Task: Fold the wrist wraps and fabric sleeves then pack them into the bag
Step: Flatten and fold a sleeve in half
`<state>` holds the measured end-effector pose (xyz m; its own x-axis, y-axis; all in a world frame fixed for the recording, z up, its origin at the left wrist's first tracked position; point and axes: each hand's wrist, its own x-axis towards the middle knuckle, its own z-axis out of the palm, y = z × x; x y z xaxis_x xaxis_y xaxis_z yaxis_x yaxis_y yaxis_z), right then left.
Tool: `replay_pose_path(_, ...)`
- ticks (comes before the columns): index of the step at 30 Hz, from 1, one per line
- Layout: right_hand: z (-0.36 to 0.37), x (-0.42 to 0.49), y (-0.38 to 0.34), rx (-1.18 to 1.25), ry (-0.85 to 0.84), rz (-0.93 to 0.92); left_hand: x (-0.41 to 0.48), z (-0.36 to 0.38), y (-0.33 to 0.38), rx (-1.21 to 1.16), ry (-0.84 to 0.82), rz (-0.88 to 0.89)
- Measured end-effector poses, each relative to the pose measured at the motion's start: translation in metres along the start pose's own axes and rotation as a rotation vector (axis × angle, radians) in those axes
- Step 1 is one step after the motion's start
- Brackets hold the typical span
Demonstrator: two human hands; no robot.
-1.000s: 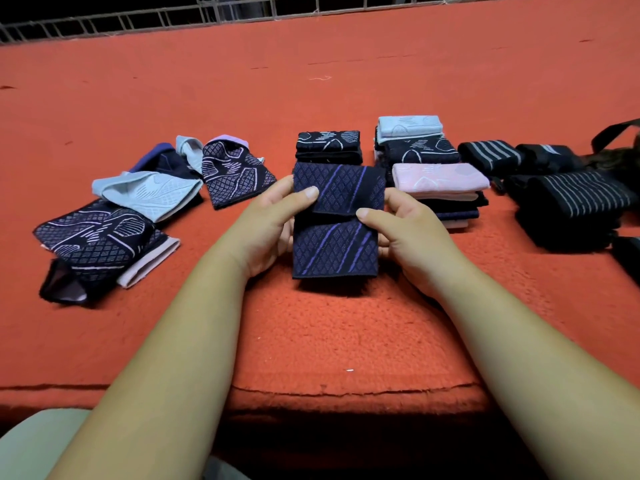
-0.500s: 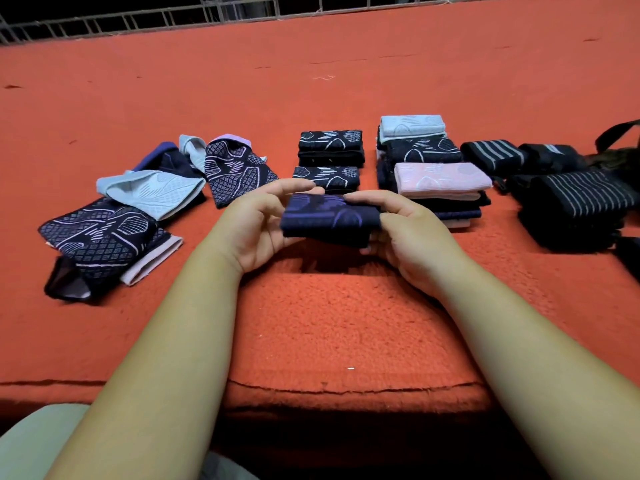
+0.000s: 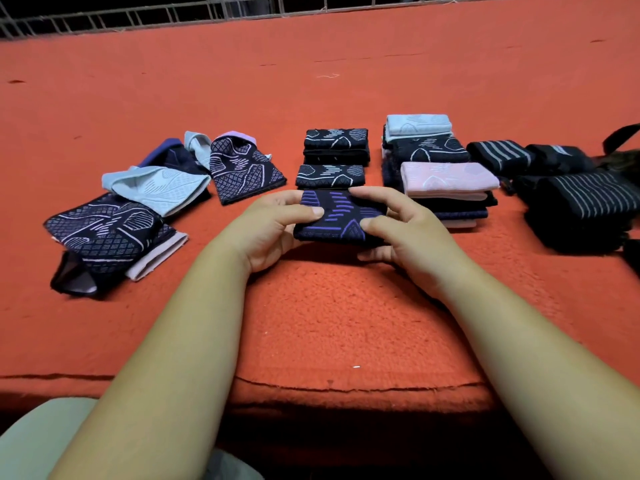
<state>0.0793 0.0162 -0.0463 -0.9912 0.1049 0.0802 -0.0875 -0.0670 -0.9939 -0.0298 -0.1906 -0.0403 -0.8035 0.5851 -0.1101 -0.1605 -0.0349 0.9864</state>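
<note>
A folded navy sleeve with purple marks (image 3: 337,218) lies in front of me on the orange carpet (image 3: 311,323). My left hand (image 3: 273,230) pinches its left end and my right hand (image 3: 398,230) pinches its right end, thumbs on top. Just behind it sit two folded dark sleeves (image 3: 329,176) (image 3: 336,145). A stack of folded sleeves, pink one (image 3: 446,180) on top in front and a light blue one (image 3: 417,123) behind, stands to the right. Unfolded sleeves lie at left: a dark patterned one (image 3: 104,233), a light blue one (image 3: 156,188) and another dark one (image 3: 242,171).
Rolled black wrist wraps with grey stripes (image 3: 585,206) (image 3: 498,155) lie at the far right, next to a dark bag strap (image 3: 620,136) at the frame edge. A metal railing (image 3: 173,12) runs along the far side. The carpet's front edge (image 3: 346,388) drops off near my forearms.
The navy sleeve was open lengthwise, then folded in half and lifted; now it is lowered onto the carpet just in front of the folded dark sleeves, both hands still on it.
</note>
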Motion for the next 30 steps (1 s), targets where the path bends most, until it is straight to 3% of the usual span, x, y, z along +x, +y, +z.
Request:
replay_pose_path(8, 0.014, 0.002, 0.006, -0.560, 0.292, -0.181, 0.006, 0.001, -0.004, 0.161, 0.307, 0.155)
replay_pose_path(13, 0.029, 0.031, -0.008, -0.748, 0.306, -0.219, 0.016, 0.001, 0.002, 0.397, 0.532, 0.314)
replay_pose_path(20, 0.045, 0.101, -0.026, -0.831, 0.396, -0.190, 0.057, -0.015, 0.035, 0.550, 0.530, 0.249)
replay_pose_path(30, 0.038, 0.143, 0.036, -1.027, 0.417, -0.062, 0.105, -0.029, -0.010, 0.795, 0.566, 0.243)
